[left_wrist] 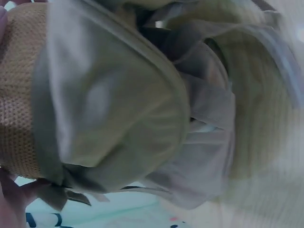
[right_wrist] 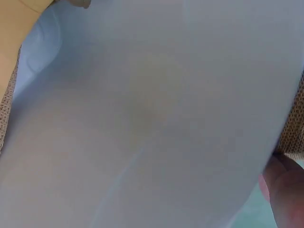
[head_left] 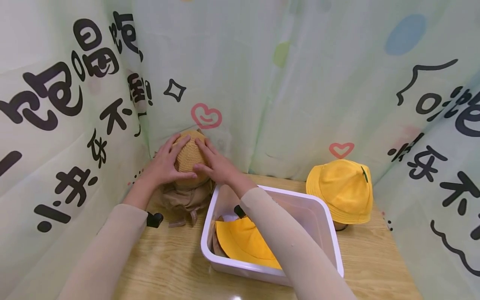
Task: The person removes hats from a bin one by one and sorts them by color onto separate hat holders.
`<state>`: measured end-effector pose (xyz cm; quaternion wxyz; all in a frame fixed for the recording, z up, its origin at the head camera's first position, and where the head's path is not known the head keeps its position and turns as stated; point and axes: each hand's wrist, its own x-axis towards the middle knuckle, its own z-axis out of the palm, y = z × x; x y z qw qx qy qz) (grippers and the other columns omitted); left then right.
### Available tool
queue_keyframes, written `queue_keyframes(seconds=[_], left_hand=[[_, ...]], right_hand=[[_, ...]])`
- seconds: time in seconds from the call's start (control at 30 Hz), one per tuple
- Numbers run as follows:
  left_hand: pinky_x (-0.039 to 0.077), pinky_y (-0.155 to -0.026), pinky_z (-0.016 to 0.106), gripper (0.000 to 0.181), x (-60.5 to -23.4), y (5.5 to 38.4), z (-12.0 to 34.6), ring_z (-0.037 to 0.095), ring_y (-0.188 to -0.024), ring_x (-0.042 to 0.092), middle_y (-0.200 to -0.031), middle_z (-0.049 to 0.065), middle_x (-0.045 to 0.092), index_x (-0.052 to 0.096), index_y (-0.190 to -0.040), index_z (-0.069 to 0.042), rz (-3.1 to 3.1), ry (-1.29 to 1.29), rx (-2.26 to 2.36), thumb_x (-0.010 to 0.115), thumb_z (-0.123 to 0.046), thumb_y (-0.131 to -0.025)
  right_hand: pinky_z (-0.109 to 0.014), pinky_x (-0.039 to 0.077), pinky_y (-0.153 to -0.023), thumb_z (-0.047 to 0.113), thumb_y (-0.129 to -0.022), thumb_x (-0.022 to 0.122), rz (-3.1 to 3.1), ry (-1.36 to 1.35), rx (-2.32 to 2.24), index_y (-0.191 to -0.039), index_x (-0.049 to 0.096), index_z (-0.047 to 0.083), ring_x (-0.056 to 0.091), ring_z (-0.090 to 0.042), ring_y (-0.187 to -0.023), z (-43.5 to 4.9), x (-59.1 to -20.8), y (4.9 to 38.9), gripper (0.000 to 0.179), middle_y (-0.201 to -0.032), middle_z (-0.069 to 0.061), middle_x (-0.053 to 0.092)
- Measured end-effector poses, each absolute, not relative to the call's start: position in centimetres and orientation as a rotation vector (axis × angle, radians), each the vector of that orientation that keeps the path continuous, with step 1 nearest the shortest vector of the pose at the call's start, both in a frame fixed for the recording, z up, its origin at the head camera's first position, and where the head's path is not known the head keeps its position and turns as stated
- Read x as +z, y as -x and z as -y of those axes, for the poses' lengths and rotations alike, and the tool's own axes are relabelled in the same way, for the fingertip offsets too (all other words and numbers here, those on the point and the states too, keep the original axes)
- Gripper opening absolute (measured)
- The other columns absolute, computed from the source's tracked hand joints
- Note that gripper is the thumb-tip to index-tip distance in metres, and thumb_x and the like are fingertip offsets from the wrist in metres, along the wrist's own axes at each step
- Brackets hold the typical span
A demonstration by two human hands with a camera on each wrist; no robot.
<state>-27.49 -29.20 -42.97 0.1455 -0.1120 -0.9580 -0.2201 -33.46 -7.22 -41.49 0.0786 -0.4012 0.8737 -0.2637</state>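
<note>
A sun hat [head_left: 190, 157] with a tan woven crown and a drooping brown cloth brim stands upright at the back left of the table. My left hand [head_left: 162, 166] holds the crown from its left side, fingers toward the top and thumb across the front. From the right side, my right hand [head_left: 219, 166] grips the same crown, with its thumb near the left one. In the left wrist view, the cloth brim [left_wrist: 118, 99] hangs in folds below the woven part. The right wrist view shows a fingertip [right_wrist: 287, 190] against the weave.
A white plastic bin [head_left: 207, 239] stands under my right forearm. Inside it lies a yellow hat [head_left: 241, 241] over something brown. Behind the bin's right side, a yellow bucket hat [head_left: 339, 191] sits upright. Printed curtains [head_left: 232, 62] close off the back and sides of the wooden table [head_left: 168, 266].
</note>
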Motion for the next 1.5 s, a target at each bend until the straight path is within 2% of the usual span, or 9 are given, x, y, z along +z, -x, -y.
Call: queue_keyframes(seconds=[0.17,0.3,0.47,0.63,0.93,1.13,1.33,1.5], left_hand=[[0.039,-0.101,0.07,0.118,-44.1,27.6,29.1,0.047,-0.144,0.028,-0.165,0.014,0.013,0.017,-0.16,-0.035,2.702,0.352,-0.667,0.086,-0.057,-0.067],[0.037,-0.104,0.069,0.119,-43.9,27.7,29.1,0.047,-0.144,0.029,-0.164,0.017,0.018,0.021,-0.159,-0.033,2.684,0.392,-0.712,0.089,-0.053,-0.064],[0.034,-0.108,0.066,0.117,-42.7,27.8,29.5,0.047,-0.144,0.029,-0.162,0.019,0.021,0.025,-0.159,-0.029,2.704,0.422,-0.721,0.09,-0.051,-0.064],[0.033,-0.11,0.064,0.121,-42.3,27.9,29.9,0.044,-0.146,0.025,-0.165,0.016,0.015,0.018,-0.161,-0.03,2.75,0.424,-0.644,0.088,-0.056,-0.065],[0.036,-0.107,0.066,0.119,-43.5,27.9,29.8,0.041,-0.147,0.027,-0.166,0.009,0.017,0.017,-0.16,-0.037,2.759,0.347,-0.731,0.086,-0.059,-0.066],[0.035,-0.105,0.07,0.116,-43.4,27.6,29.7,0.043,-0.147,0.024,-0.166,0.011,0.016,0.02,-0.16,-0.035,2.717,0.373,-0.691,0.086,-0.057,-0.067],[0.042,-0.099,0.068,0.122,-43.9,27.3,30.2,0.042,-0.149,0.019,-0.167,0.011,0.009,0.012,-0.162,-0.027,2.689,0.463,-0.476,0.084,-0.06,-0.069],[0.048,-0.095,0.064,0.122,-44.7,27.3,30.0,0.037,-0.15,0.021,-0.167,0.007,0.012,0.012,-0.161,-0.028,2.664,0.443,-0.424,0.082,-0.064,-0.068]], right_hand=[[-0.05,0.031,-0.117,0.051,-0.1,0.049,-2.604,1.19,-0.805,-0.16,-0.005,0.037,0.026,-0.036,-0.149,7.2,-42.2,33.4,0.082,-0.168,-0.008,-0.01],[-0.05,0.03,-0.117,0.048,-0.099,0.051,-2.58,1.175,-0.828,-0.16,-0.006,0.035,0.024,-0.037,-0.15,7.2,-42.7,33.5,0.084,-0.168,-0.007,-0.014],[-0.051,0.028,-0.118,0.054,-0.097,0.052,-2.636,1.204,-0.799,-0.16,-0.003,0.038,0.019,-0.034,-0.152,7.4,-42.5,33.9,0.085,-0.168,-0.009,-0.006],[-0.05,0.028,-0.118,0.055,-0.096,0.054,-2.651,1.254,-0.781,-0.159,-0.002,0.04,0.017,-0.033,-0.152,7.7,-42.2,34.0,0.086,-0.168,-0.008,-0.006],[-0.048,0.033,-0.116,0.05,-0.097,0.054,-2.635,1.251,-0.806,-0.161,0.001,0.036,0.027,-0.035,-0.149,7.8,-43.2,34.1,0.084,-0.169,-0.007,-0.007],[-0.048,0.034,-0.115,0.046,-0.095,0.061,-2.639,1.304,-0.829,-0.162,0.007,0.033,0.028,-0.036,-0.148,7.4,-43.0,34.2,0.087,-0.168,-0.011,0.001],[-0.048,0.035,-0.115,0.043,-0.093,0.065,-2.69,1.457,-0.661,-0.162,0.008,0.023,0.016,-0.041,-0.151,7.3,-42.7,33.7,0.091,-0.168,-0.011,-0.001],[-0.042,0.04,-0.112,0.04,-0.094,0.065,-2.68,1.429,-0.65,-0.162,0.005,0.024,0.029,-0.034,-0.148,7.3,-43.2,33.6,0.092,-0.169,-0.006,-0.006]])
